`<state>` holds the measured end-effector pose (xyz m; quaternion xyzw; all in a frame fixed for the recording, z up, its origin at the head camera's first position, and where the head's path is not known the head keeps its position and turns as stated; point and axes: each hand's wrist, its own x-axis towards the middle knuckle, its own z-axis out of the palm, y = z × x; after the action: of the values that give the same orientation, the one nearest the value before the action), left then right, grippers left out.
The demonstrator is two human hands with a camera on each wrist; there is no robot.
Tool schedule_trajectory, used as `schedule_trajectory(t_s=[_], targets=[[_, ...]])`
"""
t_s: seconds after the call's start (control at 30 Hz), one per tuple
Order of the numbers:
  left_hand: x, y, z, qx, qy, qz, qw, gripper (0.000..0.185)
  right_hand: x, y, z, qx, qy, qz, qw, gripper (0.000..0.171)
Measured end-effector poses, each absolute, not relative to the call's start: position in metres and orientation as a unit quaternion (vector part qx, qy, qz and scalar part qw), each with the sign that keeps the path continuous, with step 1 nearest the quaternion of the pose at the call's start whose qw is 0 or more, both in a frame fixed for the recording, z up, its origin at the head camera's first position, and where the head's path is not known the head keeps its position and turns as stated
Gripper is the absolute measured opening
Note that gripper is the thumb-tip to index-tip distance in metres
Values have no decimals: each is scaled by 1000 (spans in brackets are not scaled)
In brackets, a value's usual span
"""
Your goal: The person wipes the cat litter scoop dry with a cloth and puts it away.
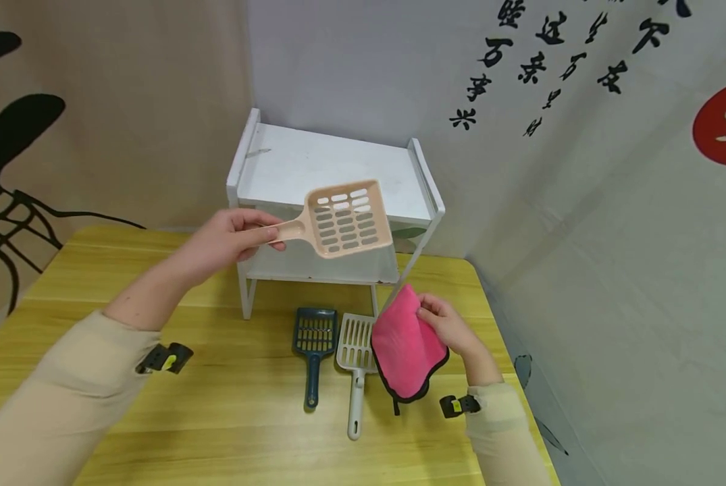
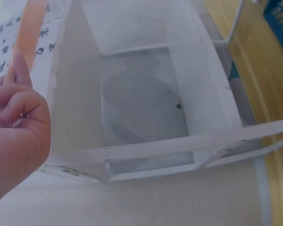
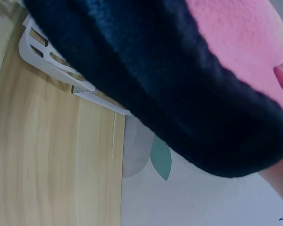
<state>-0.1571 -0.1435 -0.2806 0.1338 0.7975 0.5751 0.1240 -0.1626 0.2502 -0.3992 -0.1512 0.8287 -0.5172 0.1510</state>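
A peach litter scoop [image 1: 346, 221] with slotted holes is held by its handle between the thumb and fingers of my left hand [image 1: 231, 236], raised in front of the white shelf. The left wrist view shows that scoop [image 2: 30, 33] nearly edge-on. My right hand [image 1: 448, 324] pinches a pink cloth [image 1: 406, 344] with dark edging, which hangs over the right side of the table. Up close in the right wrist view, the cloth [image 3: 155, 80] shows a dark fuzzy side and covers most of the fingers. Left of it lie a grey litter scoop [image 1: 357, 378], partly overlapped, and a dark blue litter scoop [image 1: 313, 364].
The two-tier white shelf [image 1: 338, 162] stands at the back of the wooden table [image 1: 229, 405]. Behind it hangs a pale wall covering [image 1: 350, 67] with black characters. A black chair-like print [image 1: 22, 131] appears at the far left.
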Motion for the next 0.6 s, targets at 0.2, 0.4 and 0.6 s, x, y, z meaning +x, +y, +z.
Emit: schedule_trajectory(t_s=[0.2,0.4,0.6], targets=[[-160,-142,-274,125,751,635,127,40,-163,249,-399,-154,826,-521,150,18],[-163,-142,-270,97,711,683,136,44,-163,249,-399,-138,822,-530,155,18],[-164,-138,-270,79,673,722,140,46,-163,249,-401,-140,825,-524,157,19]])
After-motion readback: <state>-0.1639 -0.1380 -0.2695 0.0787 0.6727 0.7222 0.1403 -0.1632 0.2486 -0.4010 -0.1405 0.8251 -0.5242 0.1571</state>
